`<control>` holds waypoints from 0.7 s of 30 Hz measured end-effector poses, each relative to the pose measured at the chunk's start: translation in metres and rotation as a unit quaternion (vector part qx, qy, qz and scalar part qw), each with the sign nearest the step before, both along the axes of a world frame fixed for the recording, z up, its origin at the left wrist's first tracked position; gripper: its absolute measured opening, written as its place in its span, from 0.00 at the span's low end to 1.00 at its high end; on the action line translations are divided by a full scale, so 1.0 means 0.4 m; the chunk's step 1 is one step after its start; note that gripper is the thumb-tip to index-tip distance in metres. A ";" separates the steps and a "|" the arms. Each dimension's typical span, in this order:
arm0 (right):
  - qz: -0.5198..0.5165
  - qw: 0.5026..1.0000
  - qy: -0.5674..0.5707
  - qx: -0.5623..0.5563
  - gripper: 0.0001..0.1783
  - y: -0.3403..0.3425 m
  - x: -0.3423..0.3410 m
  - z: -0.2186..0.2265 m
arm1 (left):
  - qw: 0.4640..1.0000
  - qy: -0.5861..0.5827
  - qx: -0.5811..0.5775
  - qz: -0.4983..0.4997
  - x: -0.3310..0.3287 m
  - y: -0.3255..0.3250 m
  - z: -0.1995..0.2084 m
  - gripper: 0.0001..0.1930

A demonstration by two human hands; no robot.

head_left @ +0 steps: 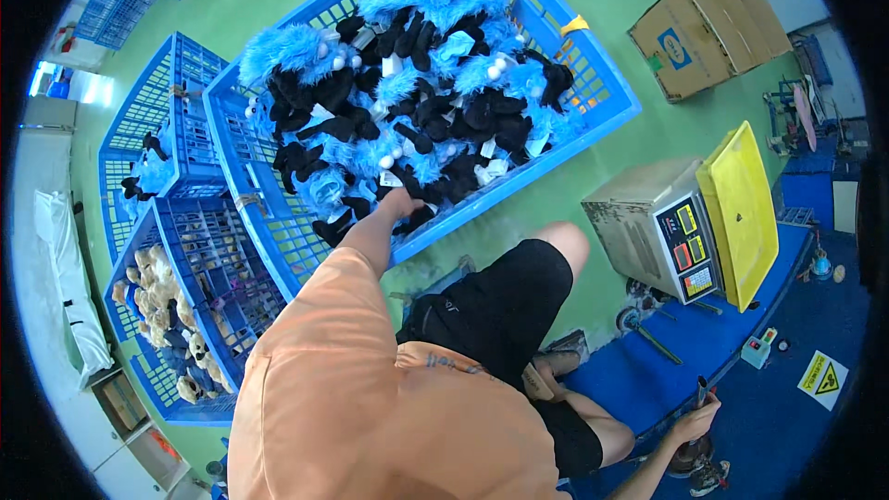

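Observation:
My left hand [400, 205] reaches into the near side of a large blue crate [519, 163]. Its fingers close on a black limb of a plush toy [419, 217], and the fingertips are partly hidden among the pile. Blue shaggy fur, black limbs, white round eyes and white tags show on the heaped plush toys [398, 88]. Far to the lower right, my right hand [696, 420] is wrapped round a dark, narrow handle-like thing [702, 393]. What that thing belongs to cannot be made out.
Left of the large crate stand more blue crates [199, 143], one with beige plush toys [162, 301]. On the right are a scale [681, 250] with a yellow tray [741, 213] and a cardboard box [696, 37]. A blue-topped bench [639, 352] runs beside my legs.

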State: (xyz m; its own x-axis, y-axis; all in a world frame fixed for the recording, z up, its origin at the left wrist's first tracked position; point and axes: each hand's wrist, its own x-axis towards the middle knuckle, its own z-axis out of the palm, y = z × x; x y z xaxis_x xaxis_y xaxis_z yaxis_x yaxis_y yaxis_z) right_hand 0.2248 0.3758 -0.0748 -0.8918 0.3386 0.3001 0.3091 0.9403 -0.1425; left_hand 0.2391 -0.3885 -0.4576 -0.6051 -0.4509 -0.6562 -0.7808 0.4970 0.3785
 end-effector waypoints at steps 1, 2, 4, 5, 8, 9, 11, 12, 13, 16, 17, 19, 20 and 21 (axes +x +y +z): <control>-0.002 1.000 0.000 0.004 0.36 -0.007 0.000 0.003 | 1.000 0.016 0.015 0.012 0.003 0.012 0.009 0.26; -0.004 1.000 -0.001 0.007 0.35 -0.012 0.000 0.006 | 0.999 0.033 0.029 0.024 0.028 0.020 0.024 0.24; -0.006 1.000 0.001 0.008 0.35 -0.014 0.000 0.007 | 0.995 0.068 0.053 0.048 0.048 0.046 0.061 0.22; -0.006 1.000 0.003 0.014 0.35 -0.010 -0.002 0.005 | 0.992 0.086 0.064 0.060 0.060 0.033 0.082 0.21; -0.003 1.000 0.009 0.029 0.33 0.004 -0.005 -0.003 | 0.981 0.141 0.096 0.096 0.069 0.024 0.145 0.17; -0.002 1.000 0.011 0.026 0.33 0.001 -0.010 -0.006 | 0.976 0.160 0.106 0.108 0.094 0.030 0.169 0.16; 0.001 1.000 0.011 0.029 0.30 -0.011 -0.014 -0.006 | 0.963 0.201 0.126 0.125 0.058 0.043 0.220 0.14; 0.000 0.999 0.013 0.030 0.29 -0.019 -0.012 -0.003 | 0.956 0.224 0.137 0.131 0.030 0.052 0.249 0.13; 0.000 0.999 0.016 0.031 0.27 -0.028 -0.012 0.002 | 0.948 0.247 0.147 0.137 0.003 0.061 0.280 0.12; -0.038 0.999 0.015 0.006 0.27 -0.089 -0.027 0.019 | 0.929 0.295 0.173 0.139 -0.086 0.092 0.405 0.10; -0.029 0.999 0.004 0.023 0.27 -0.094 -0.030 0.016 | 0.882 0.353 0.269 0.160 -0.131 0.113 0.485 0.10; -0.009 1.000 -0.006 -0.005 0.27 -0.142 -0.042 0.036 | 0.818 0.412 0.368 0.160 -0.191 0.168 0.669 0.10; 0.001 0.999 -0.004 -0.047 0.26 -0.178 -0.047 0.052 | 0.790 0.433 0.406 0.152 -0.208 0.205 0.765 0.10; 0.031 0.996 0.026 -0.077 0.21 -0.177 -0.046 0.051 | 0.759 0.453 0.446 0.140 -0.222 0.243 0.863 0.11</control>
State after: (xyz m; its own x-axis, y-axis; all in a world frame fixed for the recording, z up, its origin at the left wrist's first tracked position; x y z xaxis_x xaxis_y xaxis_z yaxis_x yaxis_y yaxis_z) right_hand 0.2063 0.3052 -0.0544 -0.8966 0.3298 0.2955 0.2402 0.9229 -0.3010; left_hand 0.1504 -0.2914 -0.1124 -0.9527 -0.2655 -0.1477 -0.0270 -0.4102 0.9116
